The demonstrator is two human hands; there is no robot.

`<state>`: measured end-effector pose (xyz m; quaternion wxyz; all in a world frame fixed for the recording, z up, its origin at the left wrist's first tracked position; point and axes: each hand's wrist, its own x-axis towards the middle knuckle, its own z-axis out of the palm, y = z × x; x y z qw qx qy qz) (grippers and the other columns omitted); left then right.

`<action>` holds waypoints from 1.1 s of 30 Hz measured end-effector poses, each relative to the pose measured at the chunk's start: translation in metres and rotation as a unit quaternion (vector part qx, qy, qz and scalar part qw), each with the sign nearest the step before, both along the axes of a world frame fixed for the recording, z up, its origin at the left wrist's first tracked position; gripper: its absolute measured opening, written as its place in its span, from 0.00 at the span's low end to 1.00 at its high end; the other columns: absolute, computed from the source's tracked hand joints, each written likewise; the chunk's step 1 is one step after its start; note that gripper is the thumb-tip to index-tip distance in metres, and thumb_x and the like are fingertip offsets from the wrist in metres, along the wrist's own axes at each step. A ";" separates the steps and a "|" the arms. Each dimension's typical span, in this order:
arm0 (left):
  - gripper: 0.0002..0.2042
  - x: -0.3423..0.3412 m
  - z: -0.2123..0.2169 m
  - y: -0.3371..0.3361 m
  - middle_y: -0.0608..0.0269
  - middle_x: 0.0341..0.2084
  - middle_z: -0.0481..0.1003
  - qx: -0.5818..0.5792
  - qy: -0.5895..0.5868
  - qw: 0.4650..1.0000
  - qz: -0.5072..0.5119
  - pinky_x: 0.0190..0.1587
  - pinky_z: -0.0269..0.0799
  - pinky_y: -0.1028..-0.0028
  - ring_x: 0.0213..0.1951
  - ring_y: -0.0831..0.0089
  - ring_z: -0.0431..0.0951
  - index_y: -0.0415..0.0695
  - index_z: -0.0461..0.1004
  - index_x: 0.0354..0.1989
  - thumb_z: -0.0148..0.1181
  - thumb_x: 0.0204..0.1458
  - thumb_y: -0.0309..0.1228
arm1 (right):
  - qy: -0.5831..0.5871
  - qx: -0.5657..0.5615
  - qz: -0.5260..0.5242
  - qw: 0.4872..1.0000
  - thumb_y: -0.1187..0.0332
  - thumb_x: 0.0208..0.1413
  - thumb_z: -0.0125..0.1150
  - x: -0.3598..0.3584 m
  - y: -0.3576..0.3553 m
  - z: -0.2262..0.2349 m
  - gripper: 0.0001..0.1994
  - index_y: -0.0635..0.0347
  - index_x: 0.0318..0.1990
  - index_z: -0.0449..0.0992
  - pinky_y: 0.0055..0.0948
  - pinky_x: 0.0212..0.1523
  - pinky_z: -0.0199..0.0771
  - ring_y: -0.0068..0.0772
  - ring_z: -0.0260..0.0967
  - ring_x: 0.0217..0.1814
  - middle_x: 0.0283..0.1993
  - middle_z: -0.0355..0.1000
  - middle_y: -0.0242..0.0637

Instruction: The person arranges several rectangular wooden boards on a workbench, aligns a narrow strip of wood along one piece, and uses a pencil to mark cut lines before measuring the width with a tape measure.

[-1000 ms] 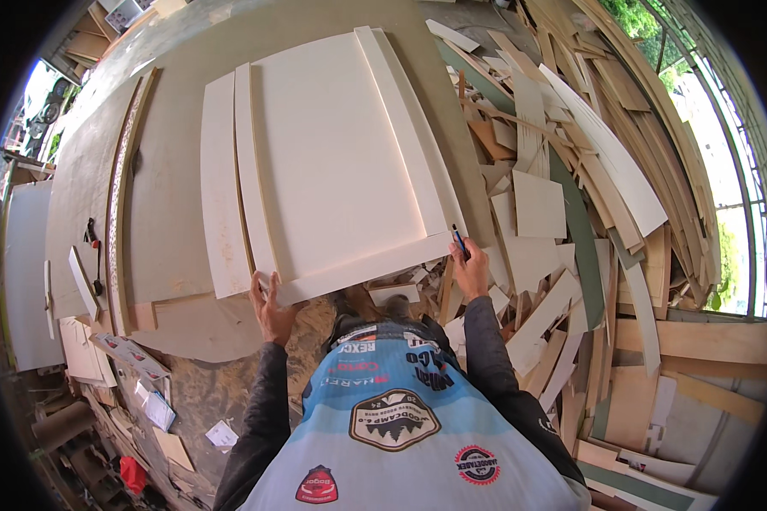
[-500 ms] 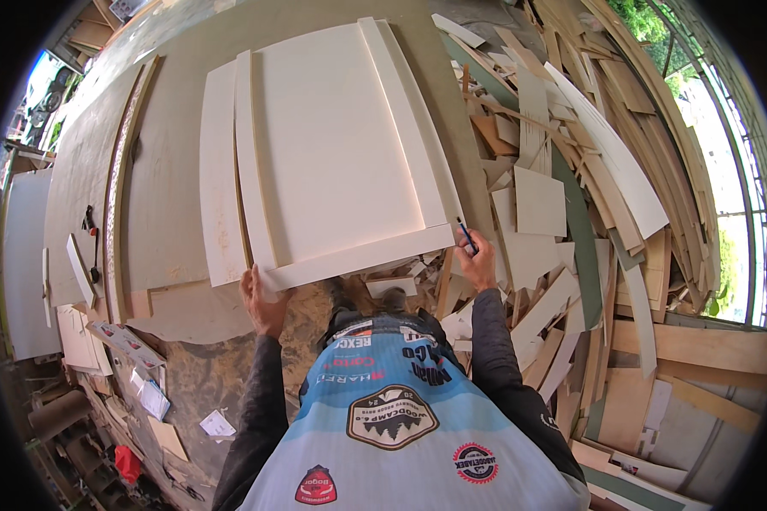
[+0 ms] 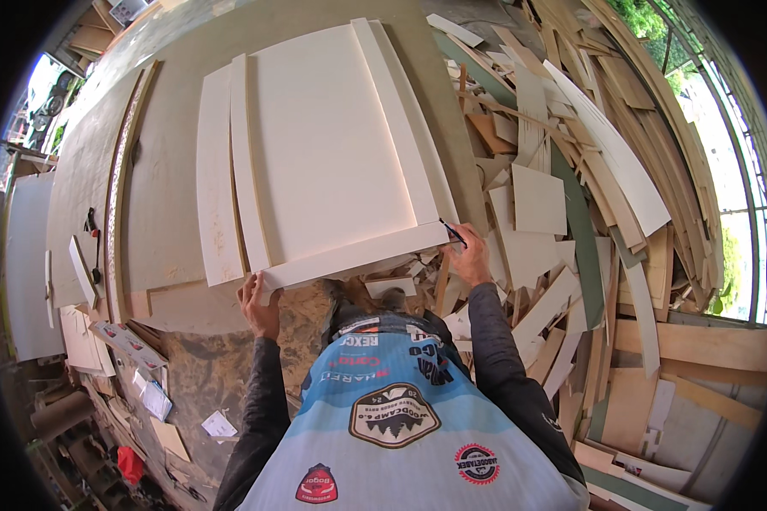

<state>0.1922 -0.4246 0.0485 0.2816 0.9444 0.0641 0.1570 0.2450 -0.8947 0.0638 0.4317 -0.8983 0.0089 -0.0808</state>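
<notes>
A large white panel point(image 3: 315, 145) lies on the bench, with a white strip point(image 3: 349, 255) laid across its near edge. My left hand point(image 3: 260, 307) grips the strip's left end, thumb and fingers around it. At the opposite end my right hand point(image 3: 470, 257) pinches a dark pencil point(image 3: 455, 232), its tip at the strip's far right corner. Some of the right fingers rest by the strip's end. Another white strip point(image 3: 394, 119) runs along the panel's right side, meeting the near strip at the corner. A third strip point(image 3: 250, 162) with a bare wood edge lies along the left side.
Under the panel is a broad board point(image 3: 175, 153) serving as worktop. A long narrow board point(image 3: 130, 187) and a black-and-orange tool point(image 3: 91, 223) lie on the left. Wood offcuts point(image 3: 539, 200) heap up on the right. Sawdust covers the floor point(image 3: 230, 375) by my feet.
My right hand has shifted slightly left, and the pencil has tilted so its tip now sits at the strip's right corner. My left hand still grips the strip's left end.
</notes>
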 end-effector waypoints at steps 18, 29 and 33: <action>0.29 -0.003 -0.003 -0.004 0.52 0.54 0.76 -0.031 -0.021 0.999 -0.026 0.58 0.70 0.59 0.56 0.53 0.74 0.42 0.74 0.60 0.71 0.46 0.22 | 0.003 0.009 0.026 1.000 0.77 0.47 0.71 0.003 -0.012 -0.002 0.25 0.55 0.56 0.76 0.37 0.44 0.77 0.45 0.76 0.47 0.46 0.75 0.41; 0.53 -0.009 -0.009 -0.014 0.63 0.46 0.81 -0.108 -0.061 0.988 0.096 0.48 0.71 0.65 0.49 0.64 0.73 0.44 0.48 0.76 0.77 0.42 0.28 | 0.030 0.020 0.031 0.999 0.80 0.51 0.69 0.001 -0.018 -0.017 0.28 0.55 0.62 0.74 0.32 0.46 0.78 0.36 0.75 0.52 0.51 0.74 0.40; 0.48 -0.010 -0.015 -0.011 0.62 0.46 0.82 -0.084 -0.078 0.991 0.070 0.54 0.71 0.64 0.52 0.61 0.73 0.45 0.56 0.74 0.77 0.42 0.28 | 0.012 -0.008 0.066 0.998 0.81 0.52 0.67 0.004 -0.024 -0.015 0.28 0.57 0.63 0.73 0.33 0.50 0.76 0.39 0.73 0.53 0.51 0.73 0.41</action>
